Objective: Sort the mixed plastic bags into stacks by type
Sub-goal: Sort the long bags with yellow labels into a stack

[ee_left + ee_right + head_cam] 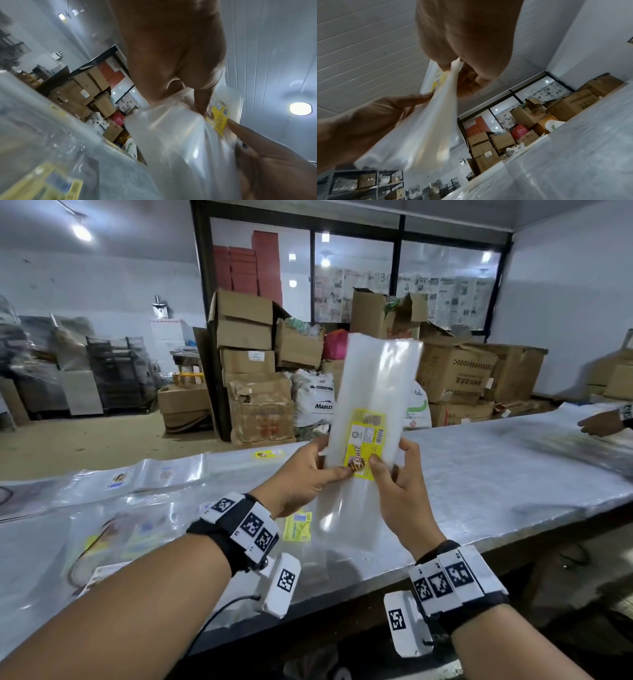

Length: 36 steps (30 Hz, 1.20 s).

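Storeroom, long grey table point(479, 474) with a matte, mottled top; worn cardboard cartons point(245, 326) stacked along the glazed back wall.

Item: bundle of clear bags point(371, 405), long, narrow, rectangular, glossy film with a milky sheen, yellow printed label point(365, 443) low on the front; held upright above the table's near edge. Left hand point(301, 474) grasps its left edge, thumb on the label's lower corner, fingers behind. Right hand point(399, 484) pinches the right edge, thumb on the front, fingers curled behind. On the table at left: flat, overlapping transparent printed bags point(137, 529), shiny and creased, and a small yellow-green bag point(297, 526) just below the left hand. At far right, another person's hand point(599, 422) rests on the table.
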Tool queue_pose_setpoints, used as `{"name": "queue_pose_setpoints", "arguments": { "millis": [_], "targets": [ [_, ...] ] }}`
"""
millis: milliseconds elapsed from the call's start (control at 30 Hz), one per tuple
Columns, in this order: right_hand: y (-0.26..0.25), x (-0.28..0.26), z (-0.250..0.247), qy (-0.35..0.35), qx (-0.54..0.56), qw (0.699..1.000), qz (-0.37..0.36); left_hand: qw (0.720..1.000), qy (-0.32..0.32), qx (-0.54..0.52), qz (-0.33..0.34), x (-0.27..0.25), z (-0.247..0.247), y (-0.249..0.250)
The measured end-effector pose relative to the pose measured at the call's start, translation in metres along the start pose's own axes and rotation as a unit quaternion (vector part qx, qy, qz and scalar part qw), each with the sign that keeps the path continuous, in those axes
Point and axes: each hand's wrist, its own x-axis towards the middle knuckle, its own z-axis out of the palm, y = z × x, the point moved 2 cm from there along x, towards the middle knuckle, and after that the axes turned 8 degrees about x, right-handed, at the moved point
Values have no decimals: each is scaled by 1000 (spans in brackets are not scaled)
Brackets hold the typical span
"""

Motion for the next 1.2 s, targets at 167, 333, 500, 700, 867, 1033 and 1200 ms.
{"name": "queue_pose_setpoints", "arguments": {
  "millis": [167, 333, 500, 700, 867, 1033, 1200],
  "targets": [
    [-23, 9, -12, 30, 12, 999, -5, 992, -13, 116, 49, 2, -28, 24],
    [-47, 24, -33, 58, 29, 998, 8, 973, -120, 192, 49, -1, -54, 42],
    [-41, 27, -46, 9, -113, 993, 33, 928, -195, 314, 54, -4, -65, 56],
    [-32, 20, -42, -26, -46, 996, 69, 845, -214, 490, 28, -9, -80, 64],
    [-33, 15, -28, -82, -19, 993, 79, 828, -211, 519, 11, -20, -93, 62],
    [-10, 11, -8, -98, -43, 990, 97, 829, -173, 532, -21, -39, -117, 40],
    [36, -6, 14, -124, -57, 983, 126, 794, -152, 585, -64, -63, -135, 5]
  ]
}}
